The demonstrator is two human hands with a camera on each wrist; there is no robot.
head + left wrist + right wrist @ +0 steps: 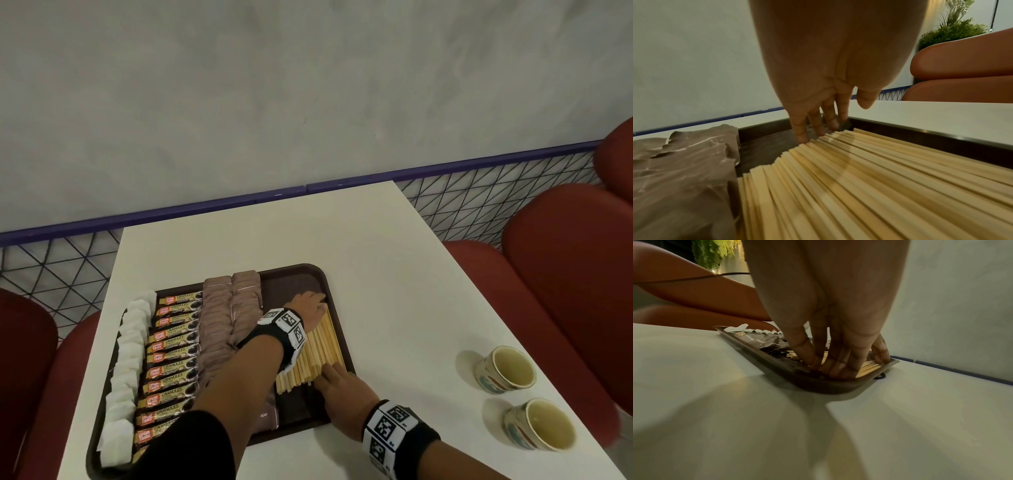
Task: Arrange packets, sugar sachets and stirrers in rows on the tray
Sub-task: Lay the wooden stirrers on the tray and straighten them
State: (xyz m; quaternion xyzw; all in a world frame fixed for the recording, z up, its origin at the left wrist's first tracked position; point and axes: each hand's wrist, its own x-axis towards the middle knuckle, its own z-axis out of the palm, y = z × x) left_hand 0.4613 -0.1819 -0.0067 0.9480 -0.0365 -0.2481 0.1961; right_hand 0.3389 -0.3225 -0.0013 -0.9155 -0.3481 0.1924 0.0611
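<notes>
Stirrers (322,349) lie side by side in a slanted row along the right part of the tray (337,301), and both hands frame that row. Left hand (308,305) reaches across to the far end, its fingers (803,129) straight and pointing down, tips touching the stirrers' far ends (838,162) on the tray floor; it holds nothing. Right hand (346,390) rests at the near end with fingers (836,366) extended and flat against the sticks' near ends, just inside the tray's right rim (818,386), also gripping nothing.

Left of the stirrers stand two columns of brown sachets (229,318), then a column of gold-and-black packets (171,356) marked GRANULES, then a column of white sachets (126,366) along the tray's left edge. Each column runs from the near side to the far side.

On the white tabletop (376,240), well apart to the right of the tray, stand two upright cups (507,370). Red seats (575,274) flank the tabletop.
</notes>
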